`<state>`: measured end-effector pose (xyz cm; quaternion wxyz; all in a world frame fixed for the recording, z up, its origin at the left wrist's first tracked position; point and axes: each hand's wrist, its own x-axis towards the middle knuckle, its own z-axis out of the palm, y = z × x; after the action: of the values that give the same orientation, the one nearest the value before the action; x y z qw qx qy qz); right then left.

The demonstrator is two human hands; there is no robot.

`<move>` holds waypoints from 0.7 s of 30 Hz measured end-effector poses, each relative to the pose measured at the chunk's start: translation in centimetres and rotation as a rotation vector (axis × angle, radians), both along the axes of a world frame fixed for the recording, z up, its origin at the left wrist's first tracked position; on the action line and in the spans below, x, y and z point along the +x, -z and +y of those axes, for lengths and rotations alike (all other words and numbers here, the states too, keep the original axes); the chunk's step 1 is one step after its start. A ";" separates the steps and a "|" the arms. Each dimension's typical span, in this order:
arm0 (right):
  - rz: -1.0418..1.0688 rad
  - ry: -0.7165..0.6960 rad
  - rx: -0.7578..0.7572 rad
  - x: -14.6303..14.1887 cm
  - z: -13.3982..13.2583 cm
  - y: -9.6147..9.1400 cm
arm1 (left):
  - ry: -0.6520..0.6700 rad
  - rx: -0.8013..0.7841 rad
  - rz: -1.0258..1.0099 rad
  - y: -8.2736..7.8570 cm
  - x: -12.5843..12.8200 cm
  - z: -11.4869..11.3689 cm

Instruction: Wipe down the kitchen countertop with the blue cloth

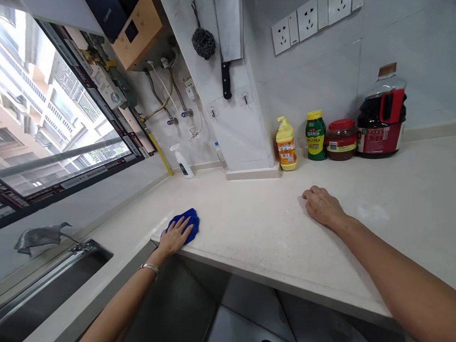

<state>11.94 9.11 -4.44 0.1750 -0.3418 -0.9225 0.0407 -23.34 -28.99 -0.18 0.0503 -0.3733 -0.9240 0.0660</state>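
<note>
My left hand (175, 235) lies flat with its fingers spread over a bunched blue cloth (192, 220), pressing it on the pale countertop (245, 216) near the front corner. A bracelet circles that wrist. Farther right, my right hand (322, 205) rests on the same countertop, its fingers curled in and nothing seen in them. Beyond it, near the wall, stand a yellow squeeze bottle (286, 145) with an orange label and a green bottle (315, 136) with a yellow cap.
A red-lidded jar (341, 140) and a big dark jug (381, 121) stand at the back right. A white spray bottle (182, 162) and a clear bottle (221, 156) are by the pillar, where a cleaver (228, 36) and scourer (203, 43) hang. The sink (51, 299) is at left.
</note>
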 end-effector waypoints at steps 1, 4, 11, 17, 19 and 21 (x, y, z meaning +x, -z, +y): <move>-0.007 0.007 -0.005 -0.1 -0.1 -0.2 | 0.009 0.003 -0.008 0.1 0.9 0.5; -0.016 0.019 -0.027 -0.2 -0.4 -0.5 | 0.088 0.002 -0.032 0.5 3.8 2.3; -0.028 0.013 -0.030 0.1 -0.9 -1.1 | 0.435 0.026 -0.060 0.4 12.4 6.8; -0.069 0.030 -0.056 0.3 -1.5 -2.0 | 0.613 0.007 -0.117 -0.2 19.5 10.7; -0.068 0.031 -0.048 0.3 -1.4 -2.1 | 0.653 0.024 -0.120 -0.2 21.3 11.8; -0.057 0.031 -0.044 0.2 -1.2 -1.9 | 0.688 0.036 -0.126 -0.1 22.8 12.8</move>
<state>12.17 7.87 -2.50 0.1419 -0.3609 -0.9205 0.0485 -0.50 -16.15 -0.04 0.0191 -0.6650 -0.7465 0.0058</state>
